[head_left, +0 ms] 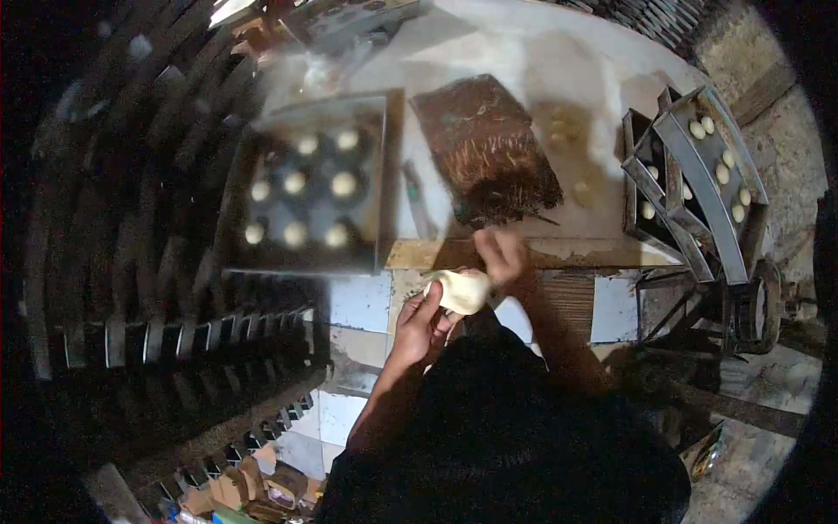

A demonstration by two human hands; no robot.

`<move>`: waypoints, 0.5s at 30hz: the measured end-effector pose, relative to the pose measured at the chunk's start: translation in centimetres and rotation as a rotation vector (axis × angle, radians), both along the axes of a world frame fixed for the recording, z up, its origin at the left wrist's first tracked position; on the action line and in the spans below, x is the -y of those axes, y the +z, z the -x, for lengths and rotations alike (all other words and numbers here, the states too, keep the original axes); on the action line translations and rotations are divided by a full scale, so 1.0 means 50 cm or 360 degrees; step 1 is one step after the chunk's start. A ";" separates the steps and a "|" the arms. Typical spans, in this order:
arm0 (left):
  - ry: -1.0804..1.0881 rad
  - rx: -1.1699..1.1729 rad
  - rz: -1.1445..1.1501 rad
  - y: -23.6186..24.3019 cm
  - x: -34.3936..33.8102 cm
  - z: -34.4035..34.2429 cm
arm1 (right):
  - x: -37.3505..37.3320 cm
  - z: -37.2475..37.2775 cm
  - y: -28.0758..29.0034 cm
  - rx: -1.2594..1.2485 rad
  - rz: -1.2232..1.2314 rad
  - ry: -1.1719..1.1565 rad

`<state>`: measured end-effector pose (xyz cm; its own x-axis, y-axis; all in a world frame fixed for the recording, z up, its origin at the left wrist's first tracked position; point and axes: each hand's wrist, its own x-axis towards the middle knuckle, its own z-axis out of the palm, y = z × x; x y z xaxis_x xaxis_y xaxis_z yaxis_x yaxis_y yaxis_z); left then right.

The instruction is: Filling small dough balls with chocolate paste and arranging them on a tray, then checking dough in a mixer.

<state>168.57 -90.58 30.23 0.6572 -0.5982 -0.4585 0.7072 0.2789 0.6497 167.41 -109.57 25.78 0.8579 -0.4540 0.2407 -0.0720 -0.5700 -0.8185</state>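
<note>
My left hand [417,325] grips a piece of pale, smooth dough [464,293] in front of my body, just off the near edge of the table; the thumb presses on its side. Close by on the right, my right hand [501,258] is smeared by motion, so its fingers cannot be read. On the table to the left lies a dark metal tray [384,166] with several round dough balls [343,184] set apart from one another. Beyond my hands lies a brown, rough-textured flat slab [484,140] with a frayed near edge.
Between tray and slab lies a thin, long tool [417,199]. Pale yellowish lumps [569,127] rest right of the slab. At the table's right, stacked metal trays [690,179] hold more dough balls. Dark slatted racks [157,341] fill the left side.
</note>
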 end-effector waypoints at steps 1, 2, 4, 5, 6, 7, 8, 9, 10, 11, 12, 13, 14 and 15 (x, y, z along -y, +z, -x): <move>0.0018 0.0002 0.0151 0.020 0.012 -0.016 | 0.090 -0.018 -0.024 -0.0318 -0.0121 0.0084; 0.0024 0.0008 0.0309 0.040 0.032 -0.036 | 0.145 -0.005 -0.068 -0.0233 0.0529 -0.0152; 0.0085 0.0015 0.0216 0.036 0.048 -0.078 | 0.235 0.002 -0.096 -0.0626 0.1055 -0.0288; 0.0099 0.0035 0.0237 0.041 0.068 -0.105 | 0.269 0.002 -0.111 -0.0543 0.1123 -0.0230; 0.0128 0.0048 0.0248 0.045 0.080 -0.123 | 0.283 0.000 -0.122 -0.0463 0.1185 -0.0157; 0.0100 0.0071 0.0192 0.011 0.070 -0.148 | 0.295 0.000 -0.133 -0.0450 0.1173 -0.0167; 0.0247 0.0131 0.0239 0.029 0.087 -0.153 | 0.293 -0.003 -0.119 -0.0414 0.1105 -0.0073; 0.0251 0.0184 0.0120 0.029 0.099 -0.168 | 0.296 -0.012 -0.101 -0.0374 0.1041 0.0015; 0.0256 0.0237 0.0002 0.025 0.106 -0.184 | 0.300 -0.024 -0.082 -0.0370 0.1035 0.0007; 0.0289 0.0259 -0.0034 0.016 0.116 -0.198 | 0.305 -0.033 -0.058 -0.0409 0.0940 0.0263; 0.0270 0.0282 -0.0008 0.026 0.133 -0.210 | 0.315 -0.037 -0.046 -0.0452 0.0824 0.0528; 0.0262 0.0266 -0.0049 0.012 0.139 -0.222 | 0.338 -0.048 -0.041 -0.0435 0.0739 0.0600; 0.0258 0.0255 -0.0089 0.002 0.140 -0.232 | 0.360 -0.063 -0.033 -0.0438 0.0723 0.0607; 0.0260 0.0249 -0.0098 0.002 0.152 -0.239 | 0.389 -0.083 -0.029 -0.0451 0.0755 0.0402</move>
